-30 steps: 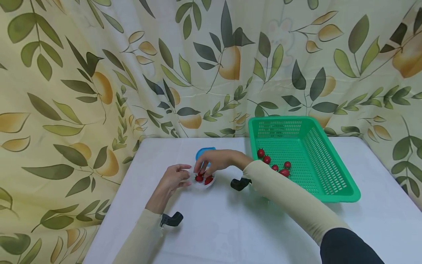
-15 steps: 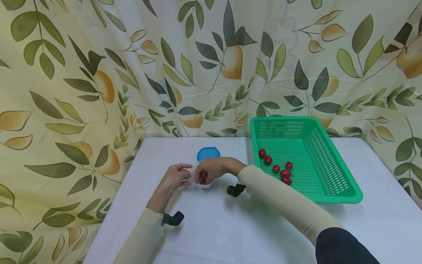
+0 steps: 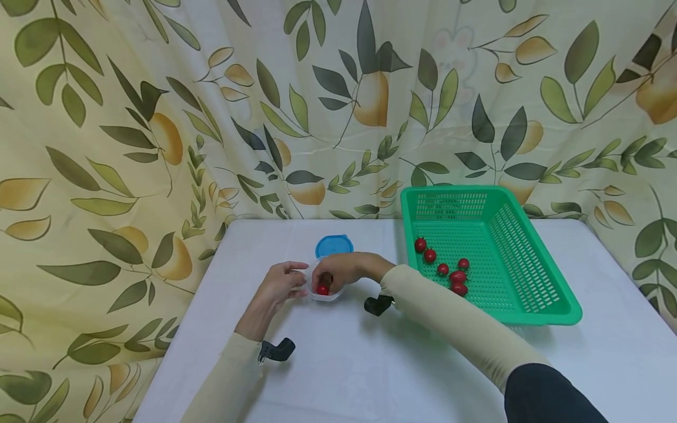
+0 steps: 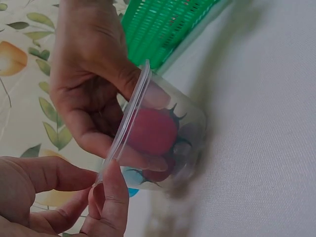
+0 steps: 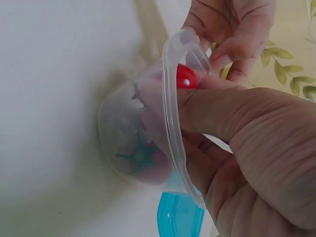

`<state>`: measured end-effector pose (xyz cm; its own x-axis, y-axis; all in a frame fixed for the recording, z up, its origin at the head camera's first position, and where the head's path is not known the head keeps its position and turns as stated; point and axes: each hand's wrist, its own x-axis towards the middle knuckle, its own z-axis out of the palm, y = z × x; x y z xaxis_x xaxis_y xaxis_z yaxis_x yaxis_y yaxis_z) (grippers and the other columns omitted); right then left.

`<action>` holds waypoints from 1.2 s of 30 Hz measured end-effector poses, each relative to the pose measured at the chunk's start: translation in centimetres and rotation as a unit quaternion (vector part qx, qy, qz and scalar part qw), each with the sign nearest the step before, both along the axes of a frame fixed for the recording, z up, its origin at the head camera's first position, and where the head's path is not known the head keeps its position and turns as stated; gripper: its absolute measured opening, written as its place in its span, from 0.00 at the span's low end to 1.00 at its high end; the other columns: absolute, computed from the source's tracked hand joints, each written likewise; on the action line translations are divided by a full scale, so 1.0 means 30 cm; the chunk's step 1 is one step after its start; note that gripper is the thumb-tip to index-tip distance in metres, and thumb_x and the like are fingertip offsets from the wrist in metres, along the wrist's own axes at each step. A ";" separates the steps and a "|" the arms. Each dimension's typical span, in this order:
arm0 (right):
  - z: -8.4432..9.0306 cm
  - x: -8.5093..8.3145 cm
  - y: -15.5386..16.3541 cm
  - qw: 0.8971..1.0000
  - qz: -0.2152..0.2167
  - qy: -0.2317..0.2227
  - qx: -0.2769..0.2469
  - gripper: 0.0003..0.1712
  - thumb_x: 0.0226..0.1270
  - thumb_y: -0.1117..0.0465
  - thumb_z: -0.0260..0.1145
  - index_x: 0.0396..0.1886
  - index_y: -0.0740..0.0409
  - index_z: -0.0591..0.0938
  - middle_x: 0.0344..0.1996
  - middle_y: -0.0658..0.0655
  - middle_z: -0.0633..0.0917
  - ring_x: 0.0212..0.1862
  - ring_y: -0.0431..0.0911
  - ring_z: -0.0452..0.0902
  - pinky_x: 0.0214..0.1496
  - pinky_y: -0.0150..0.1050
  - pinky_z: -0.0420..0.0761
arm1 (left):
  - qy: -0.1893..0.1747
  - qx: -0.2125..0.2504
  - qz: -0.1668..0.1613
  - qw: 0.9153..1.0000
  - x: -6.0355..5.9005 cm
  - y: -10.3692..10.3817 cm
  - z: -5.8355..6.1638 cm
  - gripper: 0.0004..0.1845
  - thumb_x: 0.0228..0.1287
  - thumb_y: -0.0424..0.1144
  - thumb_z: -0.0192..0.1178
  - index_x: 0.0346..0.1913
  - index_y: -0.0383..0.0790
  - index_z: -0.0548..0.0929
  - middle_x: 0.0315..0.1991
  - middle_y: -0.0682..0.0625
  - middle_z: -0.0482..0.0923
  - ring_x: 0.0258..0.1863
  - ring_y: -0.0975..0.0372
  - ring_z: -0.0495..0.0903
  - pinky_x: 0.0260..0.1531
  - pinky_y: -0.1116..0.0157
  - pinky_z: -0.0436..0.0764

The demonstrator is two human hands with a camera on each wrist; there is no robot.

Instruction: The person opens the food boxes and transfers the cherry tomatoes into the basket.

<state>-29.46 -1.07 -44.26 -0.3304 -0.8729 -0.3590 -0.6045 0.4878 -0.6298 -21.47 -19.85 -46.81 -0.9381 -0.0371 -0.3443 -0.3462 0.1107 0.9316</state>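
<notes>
A small clear plastic container (image 3: 325,298) stands near the table's middle. My left hand (image 3: 279,285) pinches its rim between thumb and finger, as the left wrist view shows. From above, my right hand (image 3: 341,269) reaches into the container, thumb and fingers inside the wall. They hold a red cherry tomato (image 4: 154,131) with a green calyx. A second cherry tomato (image 5: 148,165) lies lower in the container, seen through its wall. In the head view my right hand hides most of the inside.
Just behind the container lies a blue lid (image 3: 334,245). To the right stands a green plastic basket (image 3: 550,288) with several cherry tomatoes (image 3: 458,277) toward its left side. A leaf-patterned curtain (image 3: 296,147) hangs behind the white-covered table (image 3: 344,364).
My right hand has gone down from over the container into it, and more of the blue lid shows. My left hand has stayed at the rim.
</notes>
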 end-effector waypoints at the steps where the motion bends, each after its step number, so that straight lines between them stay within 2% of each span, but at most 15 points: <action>1: 0.001 0.000 0.001 1.000 -0.001 -0.002 -0.002 0.19 0.63 0.71 0.71 0.50 0.47 0.86 0.44 0.44 0.83 0.48 0.41 0.76 0.53 0.32 0.82 | 0.000 -0.001 0.001 1.000 0.000 0.000 0.000 0.21 0.65 0.24 0.57 0.62 0.30 0.79 0.40 0.43 0.75 0.36 0.57 0.77 0.36 0.64 0.90; 9: 0.012 -0.004 0.011 1.000 0.000 -0.021 -0.014 0.16 0.66 0.67 0.71 0.52 0.50 0.86 0.42 0.43 0.85 0.47 0.41 0.78 0.54 0.32 0.83 | -0.004 -0.010 0.003 1.000 0.000 0.001 -0.003 0.21 0.65 0.24 0.58 0.61 0.32 0.80 0.40 0.43 0.75 0.37 0.55 0.79 0.37 0.63 0.90; 13: 0.015 -0.006 0.019 0.999 -0.014 -0.028 -0.016 0.17 0.65 0.65 0.73 0.52 0.49 0.87 0.43 0.43 0.85 0.48 0.40 0.79 0.55 0.33 0.84 | -0.005 -0.012 0.003 1.000 0.001 0.002 -0.002 0.20 0.66 0.25 0.58 0.61 0.33 0.80 0.41 0.42 0.75 0.38 0.54 0.80 0.37 0.64 0.90; 16: 0.020 -0.004 0.030 0.999 -0.027 -0.028 -0.021 0.18 0.64 0.64 0.74 0.53 0.48 0.87 0.46 0.43 0.85 0.51 0.41 0.78 0.55 0.34 0.85 | -0.004 -0.012 0.002 1.000 0.001 0.001 -0.002 0.20 0.67 0.25 0.58 0.61 0.33 0.80 0.43 0.42 0.75 0.41 0.52 0.80 0.38 0.64 0.90; 21: 0.036 -0.004 0.050 0.998 -0.029 -0.025 -0.041 0.20 0.64 0.62 0.74 0.56 0.52 0.86 0.50 0.46 0.83 0.55 0.42 0.77 0.56 0.37 0.85 | -0.001 -0.009 0.001 1.000 0.002 0.002 -0.001 0.21 0.66 0.24 0.58 0.61 0.32 0.80 0.44 0.41 0.75 0.42 0.50 0.81 0.37 0.64 0.90; 27: 0.043 -0.012 0.065 0.998 -0.030 -0.020 -0.058 0.20 0.65 0.62 0.73 0.57 0.53 0.87 0.49 0.45 0.82 0.55 0.42 0.78 0.56 0.35 0.84 | -0.005 -0.011 0.004 1.000 0.001 0.003 -0.002 0.21 0.66 0.24 0.58 0.61 0.34 0.80 0.43 0.41 0.74 0.41 0.51 0.80 0.37 0.64 0.90; 34: 0.057 -0.007 0.077 0.995 -0.060 -0.039 -0.068 0.21 0.64 0.62 0.75 0.57 0.54 0.85 0.48 0.45 0.85 0.55 0.46 0.79 0.54 0.36 0.85 | -0.005 -0.009 0.001 1.000 -0.002 0.001 -0.008 0.21 0.66 0.24 0.57 0.62 0.32 0.79 0.44 0.41 0.74 0.42 0.51 0.80 0.38 0.64 0.90; 36: 0.061 -0.005 0.081 0.994 -0.072 -0.038 -0.069 0.20 0.63 0.61 0.75 0.55 0.51 0.84 0.48 0.44 0.85 0.55 0.45 0.79 0.54 0.36 0.85 | -0.006 -0.008 0.001 1.000 -0.003 0.001 -0.007 0.22 0.66 0.24 0.57 0.63 0.32 0.78 0.43 0.41 0.74 0.41 0.51 0.80 0.38 0.64 0.90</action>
<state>-29.61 1.37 -42.43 -0.4313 -0.8614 -0.2683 -0.4827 0.4715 -0.7380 -21.55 -19.82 -47.00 -0.9337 -0.0441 -0.3553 -0.3580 0.1256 0.9252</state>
